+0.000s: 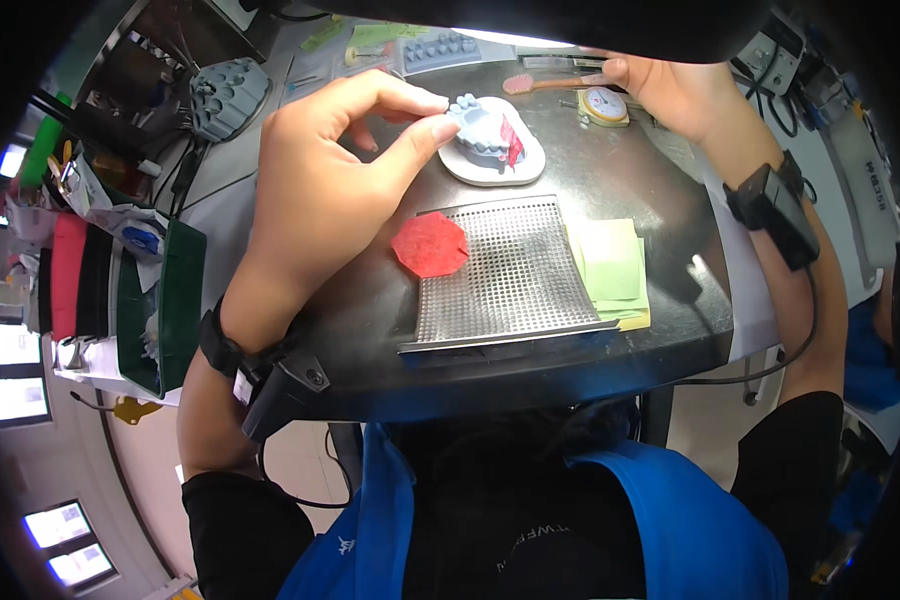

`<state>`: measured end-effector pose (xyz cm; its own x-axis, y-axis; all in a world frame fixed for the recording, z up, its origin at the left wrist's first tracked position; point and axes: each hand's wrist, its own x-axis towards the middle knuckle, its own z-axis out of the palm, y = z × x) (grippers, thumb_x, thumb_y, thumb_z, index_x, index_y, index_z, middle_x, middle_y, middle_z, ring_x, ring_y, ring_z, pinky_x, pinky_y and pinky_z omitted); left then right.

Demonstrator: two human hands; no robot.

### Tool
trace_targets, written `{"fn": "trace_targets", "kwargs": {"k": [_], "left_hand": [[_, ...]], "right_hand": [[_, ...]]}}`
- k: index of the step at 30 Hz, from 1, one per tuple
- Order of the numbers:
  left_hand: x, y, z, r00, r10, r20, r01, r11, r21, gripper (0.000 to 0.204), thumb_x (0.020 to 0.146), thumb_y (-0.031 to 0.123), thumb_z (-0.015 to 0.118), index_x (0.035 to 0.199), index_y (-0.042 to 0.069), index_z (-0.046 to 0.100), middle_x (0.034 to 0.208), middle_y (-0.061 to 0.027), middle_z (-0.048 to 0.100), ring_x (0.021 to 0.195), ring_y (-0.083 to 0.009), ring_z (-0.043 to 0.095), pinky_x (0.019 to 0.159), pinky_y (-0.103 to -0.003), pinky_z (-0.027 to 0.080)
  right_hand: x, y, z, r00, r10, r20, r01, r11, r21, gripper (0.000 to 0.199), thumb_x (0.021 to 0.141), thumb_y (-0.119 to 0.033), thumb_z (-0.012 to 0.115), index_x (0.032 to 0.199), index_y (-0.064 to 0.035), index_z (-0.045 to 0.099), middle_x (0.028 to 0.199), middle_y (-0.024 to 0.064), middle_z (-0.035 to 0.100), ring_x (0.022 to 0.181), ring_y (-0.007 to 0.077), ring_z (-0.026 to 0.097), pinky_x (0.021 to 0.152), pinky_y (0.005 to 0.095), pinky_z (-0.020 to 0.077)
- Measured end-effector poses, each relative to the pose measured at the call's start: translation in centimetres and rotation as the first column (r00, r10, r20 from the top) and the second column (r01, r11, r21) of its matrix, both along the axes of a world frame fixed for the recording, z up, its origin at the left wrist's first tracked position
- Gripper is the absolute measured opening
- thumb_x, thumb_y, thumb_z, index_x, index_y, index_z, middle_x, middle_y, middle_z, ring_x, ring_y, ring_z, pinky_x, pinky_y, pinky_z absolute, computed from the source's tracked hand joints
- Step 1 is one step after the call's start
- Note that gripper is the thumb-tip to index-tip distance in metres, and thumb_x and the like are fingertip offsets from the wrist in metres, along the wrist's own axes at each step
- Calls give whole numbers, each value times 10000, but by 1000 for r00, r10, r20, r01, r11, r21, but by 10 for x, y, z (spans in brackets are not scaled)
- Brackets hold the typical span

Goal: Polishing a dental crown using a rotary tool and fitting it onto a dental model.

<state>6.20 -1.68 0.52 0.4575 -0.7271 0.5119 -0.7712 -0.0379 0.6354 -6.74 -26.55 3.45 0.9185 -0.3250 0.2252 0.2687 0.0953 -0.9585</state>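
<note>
A grey-blue dental model [482,132] with a strip of red wax [511,142] on its right side sits on a white rounded plate [526,172]. My left hand [335,165] reaches in from the left, with its thumb and index finger closed on the model's left edge. At the upper right, my right hand [675,95] is beside the handle end of a toothbrush [555,83] with pink bristles. A dark lamp partly covers its fingers, so its grip cannot be made out. Near the right hand lies a round dial gauge [605,105].
A perforated metal tray [510,270] lies in front, with a red wax sheet [430,246] over its left edge and yellow-green paper notes [610,265] at its right. The dark lamp [570,20] overhangs the back. A grey holder with holes [228,98] and a green bin [175,300] stand left.
</note>
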Motion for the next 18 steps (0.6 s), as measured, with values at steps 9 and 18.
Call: {"fn": "trace_targets", "kwargs": {"k": [9, 18], "left_hand": [[-4, 15, 3, 996, 27, 87, -51, 956, 288, 153, 784, 142, 787, 915, 63, 781, 765, -156, 667, 749, -297, 648, 704, -394, 505], [1, 15, -4, 997, 2, 81, -25, 958, 286, 224, 806, 156, 769, 1016, 82, 742, 884, -127, 741, 873, -318, 703, 795, -419, 542]], "right_hand": [[5, -33, -10, 932, -193, -308, -31, 803, -595, 170, 970, -174, 675, 1037, -18, 685, 846, 41, 676, 745, 93, 595, 657, 262, 462], [9, 30, -20, 979, 204, -5, -74, 330, -941, 317, 767, 99, 686, 1053, -28, 733, 1013, 102, 613, 949, 253, 647, 844, 341, 528]]}}
